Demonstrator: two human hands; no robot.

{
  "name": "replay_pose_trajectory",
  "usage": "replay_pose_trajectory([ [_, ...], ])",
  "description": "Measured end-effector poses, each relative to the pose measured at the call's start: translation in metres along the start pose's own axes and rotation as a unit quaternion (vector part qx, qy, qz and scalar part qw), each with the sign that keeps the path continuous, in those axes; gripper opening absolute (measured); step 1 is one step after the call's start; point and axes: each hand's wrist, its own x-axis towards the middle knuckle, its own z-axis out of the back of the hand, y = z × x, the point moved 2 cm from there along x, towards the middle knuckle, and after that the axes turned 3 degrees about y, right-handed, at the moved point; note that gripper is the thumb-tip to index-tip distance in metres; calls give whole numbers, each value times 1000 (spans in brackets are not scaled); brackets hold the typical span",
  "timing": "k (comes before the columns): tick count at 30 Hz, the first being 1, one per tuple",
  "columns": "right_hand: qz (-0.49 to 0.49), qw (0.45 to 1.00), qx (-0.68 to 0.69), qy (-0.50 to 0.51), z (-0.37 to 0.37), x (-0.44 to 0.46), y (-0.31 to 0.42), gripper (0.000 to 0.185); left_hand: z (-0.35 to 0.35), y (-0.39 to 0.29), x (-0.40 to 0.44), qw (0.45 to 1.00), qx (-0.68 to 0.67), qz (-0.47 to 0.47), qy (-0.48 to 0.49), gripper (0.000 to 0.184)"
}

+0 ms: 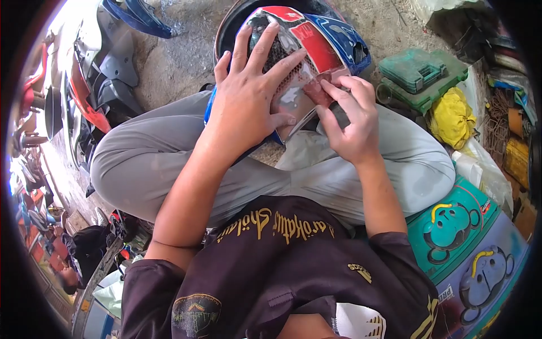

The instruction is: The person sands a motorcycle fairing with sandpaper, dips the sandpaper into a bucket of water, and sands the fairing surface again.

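A motorcycle body panel (316, 46), painted red and blue with grey, worn-looking patches and a mesh-patterned area, rests across my lap in front of me. My left hand (247, 85) lies over it, palm down, with its fingers spread on the mesh area and its thumb toward the near edge. At the panel's right near side, my right hand (354, 110) has its fingers bent and its thumb drawn toward them. A brownish-red patch shows by those fingertips; I cannot tell whether it is paint or a separate piece. The palm side of my right hand is hidden.
Behind the panel stands a dark round basin (223, 39). On the right are a green tool case (415, 70), a yellow crumpled bundle (453, 117) and a teal box (451, 226) with monkey-shaped decoration. Red and grey body panels (84, 93) stand at left; a blue piece (138, 17) lies beyond.
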Motion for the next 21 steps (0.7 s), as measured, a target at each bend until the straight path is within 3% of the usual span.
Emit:
replay_pose_trajectory([
  [7, -79, 995, 66, -4, -7, 0, -7, 34, -1, 1, -1, 1000, 1, -3, -2, 108],
  [11, -45, 997, 66, -24, -3, 15, -1, 43, -2, 1, -1, 1000, 3, -5, -5, 109],
  [14, -65, 992, 106, 35, -2, 12, -11, 32, -2, 1, -2, 1000, 0, -4, -8, 108],
  [17, -129, 982, 140, -1, 11, 4, -27, 19, -1, 2, -1, 1000, -2, -5, -4, 108],
  [18, -160, 981, 90, -68, 17, 6, -27, 12, -1, 2, -1, 1000, -3, -3, -3, 108],
  [20, -126, 982, 23, -139, 19, 6, -28, 17, -2, 2, -2, 1000, -5, -3, -4, 108],
  [21, -111, 987, -3, -118, 13, 3, -25, 18, -1, 1, -1, 1000, -5, -5, -5, 108],
])
